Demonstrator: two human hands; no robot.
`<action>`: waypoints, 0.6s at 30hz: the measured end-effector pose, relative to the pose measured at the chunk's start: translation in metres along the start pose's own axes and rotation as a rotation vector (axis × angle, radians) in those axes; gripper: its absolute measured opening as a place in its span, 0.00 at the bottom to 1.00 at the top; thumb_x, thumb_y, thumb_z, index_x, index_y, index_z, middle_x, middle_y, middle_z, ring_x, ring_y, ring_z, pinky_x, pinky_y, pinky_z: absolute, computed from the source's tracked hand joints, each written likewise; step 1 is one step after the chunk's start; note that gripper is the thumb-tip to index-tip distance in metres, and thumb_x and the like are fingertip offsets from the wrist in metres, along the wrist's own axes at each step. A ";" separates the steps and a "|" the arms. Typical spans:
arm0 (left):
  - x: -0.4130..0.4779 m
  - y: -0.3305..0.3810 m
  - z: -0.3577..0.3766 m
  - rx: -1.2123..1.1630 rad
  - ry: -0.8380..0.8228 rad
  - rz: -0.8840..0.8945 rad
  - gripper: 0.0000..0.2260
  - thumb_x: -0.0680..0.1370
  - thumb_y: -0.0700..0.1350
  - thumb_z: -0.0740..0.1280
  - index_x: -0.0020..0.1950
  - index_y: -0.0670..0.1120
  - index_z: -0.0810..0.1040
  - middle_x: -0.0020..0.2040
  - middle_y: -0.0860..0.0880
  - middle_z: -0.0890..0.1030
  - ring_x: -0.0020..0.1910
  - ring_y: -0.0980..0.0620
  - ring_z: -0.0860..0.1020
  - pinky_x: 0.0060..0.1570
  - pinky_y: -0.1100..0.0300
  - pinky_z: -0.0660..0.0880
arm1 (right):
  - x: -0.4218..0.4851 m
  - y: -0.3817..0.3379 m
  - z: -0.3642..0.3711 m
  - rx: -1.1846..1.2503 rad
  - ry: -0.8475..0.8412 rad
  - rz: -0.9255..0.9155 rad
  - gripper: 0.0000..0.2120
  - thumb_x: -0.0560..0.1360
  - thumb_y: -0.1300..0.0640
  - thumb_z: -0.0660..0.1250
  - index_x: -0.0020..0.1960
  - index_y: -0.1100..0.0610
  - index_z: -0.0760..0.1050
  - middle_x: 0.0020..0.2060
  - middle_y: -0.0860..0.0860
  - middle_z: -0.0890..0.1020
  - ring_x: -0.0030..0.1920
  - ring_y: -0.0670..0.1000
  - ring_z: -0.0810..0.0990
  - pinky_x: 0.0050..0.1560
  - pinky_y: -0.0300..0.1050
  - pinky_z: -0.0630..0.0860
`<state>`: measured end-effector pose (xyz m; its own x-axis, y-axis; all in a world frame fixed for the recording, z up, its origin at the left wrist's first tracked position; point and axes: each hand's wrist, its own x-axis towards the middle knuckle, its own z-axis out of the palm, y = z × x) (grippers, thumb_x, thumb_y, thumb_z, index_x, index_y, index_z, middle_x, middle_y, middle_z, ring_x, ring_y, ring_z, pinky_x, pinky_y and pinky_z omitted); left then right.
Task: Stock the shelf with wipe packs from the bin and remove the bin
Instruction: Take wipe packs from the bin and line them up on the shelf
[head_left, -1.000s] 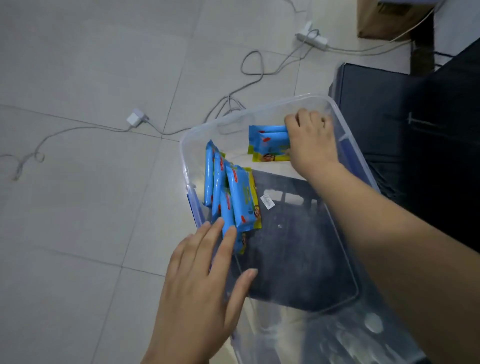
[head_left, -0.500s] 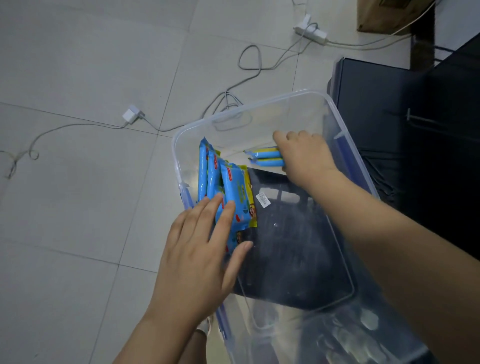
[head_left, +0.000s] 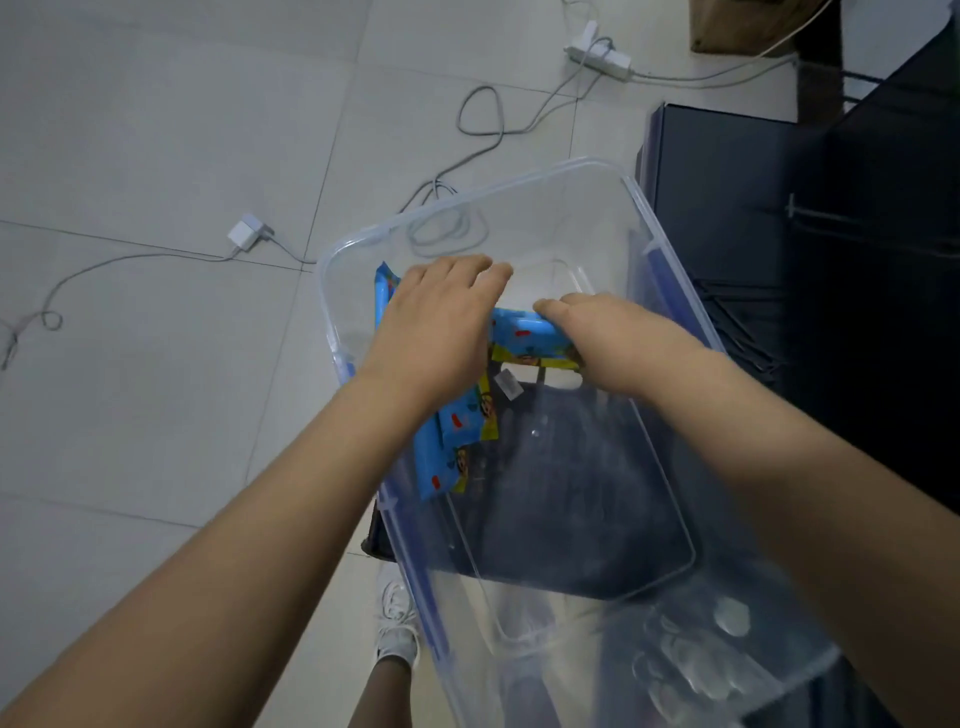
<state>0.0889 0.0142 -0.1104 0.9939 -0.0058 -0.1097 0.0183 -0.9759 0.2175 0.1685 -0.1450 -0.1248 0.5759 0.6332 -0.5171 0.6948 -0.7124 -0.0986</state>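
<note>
A clear plastic bin (head_left: 483, 205) sits in front of me, raised above the tiled floor. Inside it lie several blue wipe packs with yellow edges. My left hand (head_left: 441, 322) lies palm-down over the left stack of wipe packs (head_left: 452, 447), fingers curled over their far end. My right hand (head_left: 613, 343) grips two stacked packs (head_left: 524, 338) in the middle of the bin, fingers wrapped over their far edge. Both hands meet above the packs. A dark shelf unit (head_left: 831, 234) stands to the right.
White cables (head_left: 478, 111), a power strip (head_left: 597, 54) and an adapter plug (head_left: 247, 233) lie on the floor beyond the bin. A cardboard box (head_left: 737, 26) sits at the top right. My white shoe (head_left: 397, 629) shows below the bin's left side.
My left hand moved forward into the bin and onto the left stack. My right hand drew its two packs toward the middle, next to the left hand.
</note>
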 end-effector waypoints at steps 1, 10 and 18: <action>0.011 -0.001 0.001 -0.005 -0.076 0.039 0.25 0.74 0.38 0.64 0.71 0.48 0.66 0.65 0.47 0.73 0.64 0.45 0.71 0.61 0.52 0.64 | -0.002 0.001 0.000 0.019 -0.028 0.000 0.33 0.73 0.67 0.65 0.74 0.54 0.56 0.62 0.55 0.72 0.54 0.58 0.75 0.52 0.53 0.76; 0.049 -0.001 0.023 0.132 -0.232 0.125 0.14 0.75 0.41 0.64 0.60 0.45 0.70 0.52 0.45 0.74 0.48 0.44 0.75 0.38 0.53 0.66 | -0.048 0.006 -0.005 0.006 0.175 0.053 0.21 0.75 0.67 0.62 0.66 0.57 0.66 0.68 0.56 0.62 0.58 0.56 0.69 0.49 0.51 0.75; 0.057 0.034 0.010 0.266 -0.189 0.385 0.18 0.76 0.45 0.65 0.65 0.48 0.70 0.54 0.46 0.78 0.55 0.44 0.75 0.58 0.54 0.61 | -0.108 0.009 -0.020 0.277 0.211 0.158 0.19 0.72 0.61 0.68 0.59 0.49 0.67 0.51 0.52 0.79 0.48 0.59 0.79 0.46 0.53 0.76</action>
<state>0.1453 -0.0217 -0.1191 0.8857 -0.3914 -0.2496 -0.3982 -0.9170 0.0251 0.1214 -0.2139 -0.0525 0.7629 0.5367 -0.3606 0.4642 -0.8428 -0.2724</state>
